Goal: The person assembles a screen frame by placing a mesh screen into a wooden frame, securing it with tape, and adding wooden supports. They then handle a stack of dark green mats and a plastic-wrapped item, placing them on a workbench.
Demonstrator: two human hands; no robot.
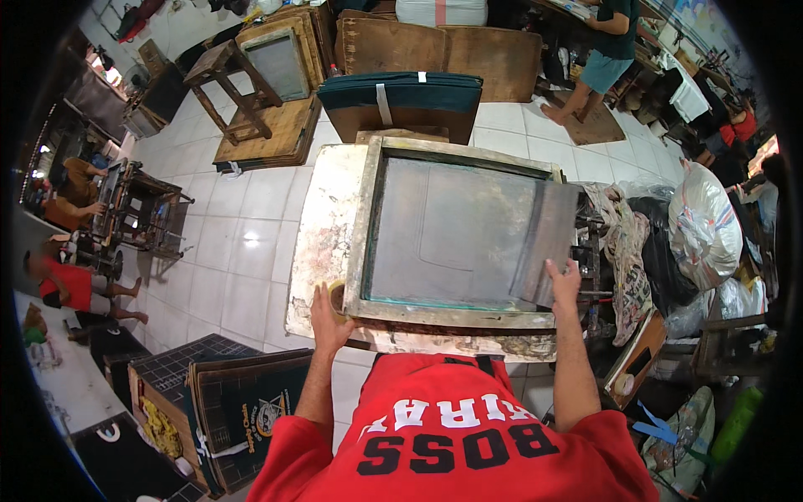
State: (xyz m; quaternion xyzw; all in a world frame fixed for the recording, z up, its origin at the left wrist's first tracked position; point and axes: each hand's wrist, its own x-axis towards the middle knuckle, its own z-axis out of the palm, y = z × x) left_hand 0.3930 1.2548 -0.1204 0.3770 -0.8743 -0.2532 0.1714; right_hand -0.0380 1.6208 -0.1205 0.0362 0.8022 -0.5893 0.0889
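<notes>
Your right hand clasps the grey sheet over the frame; your left hand touches the tape on the worktop, grip unclear.

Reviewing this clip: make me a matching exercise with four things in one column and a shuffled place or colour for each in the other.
Things
1. Left hand
2. Right hand
3. Stool
4. Bulging sack

Places and colours
A. White, at the right of the picture
B. At the grey panel
C. Beside the tape roll, near the wooden frame
D. Brown, at the upper left

Pairs: 1-C, 2-B, 3-D, 4-A
</notes>
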